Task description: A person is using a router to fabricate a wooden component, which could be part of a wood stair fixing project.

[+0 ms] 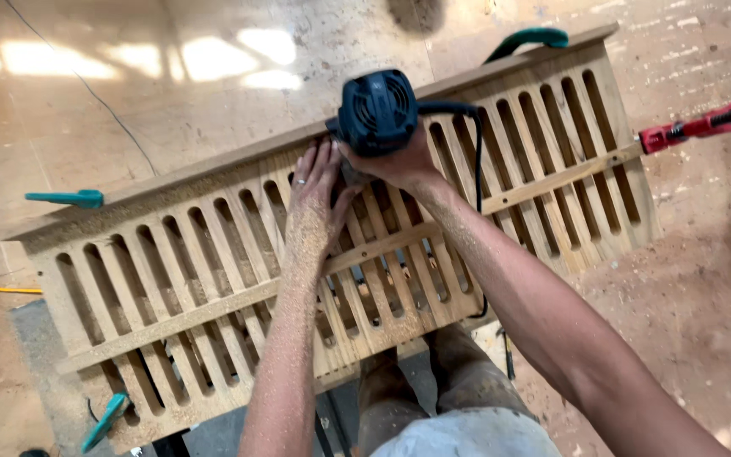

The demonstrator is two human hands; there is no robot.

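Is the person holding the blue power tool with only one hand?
No, both hands are on it: the right hand grips the blue power tool and the left hand steadies its base on the slatted wooden panel.

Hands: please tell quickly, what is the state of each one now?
Left hand: open, flat on the slatted wooden panel.
Right hand: closed, gripping the blue power tool.

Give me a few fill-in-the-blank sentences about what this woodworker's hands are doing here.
1. The right hand grips a dark blue ____ tool.
2. The left hand lies flat on the slotted ____ panel.
3. Both forearms are dusted with ____.
4. A ____ clamp holds the panel's right end.

Missing words: power; wooden; sawdust; red
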